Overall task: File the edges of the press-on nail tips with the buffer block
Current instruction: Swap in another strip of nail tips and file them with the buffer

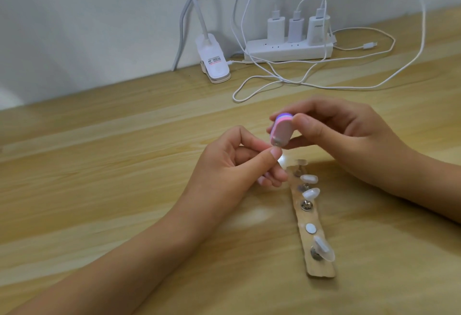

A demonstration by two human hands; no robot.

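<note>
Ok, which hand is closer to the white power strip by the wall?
Right. The right hand, gripping the buffer block, lies in front of the power strip; the left hand is further toward the person and to the left.

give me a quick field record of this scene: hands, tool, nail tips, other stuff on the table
right hand: grips block, raised above table
left hand: pinches tip against the block's lower end; tip mostly hidden
strip: wooden, flat on table, carries spare tips
behind: power strip with three chargers, clip lamp, cables
</note>
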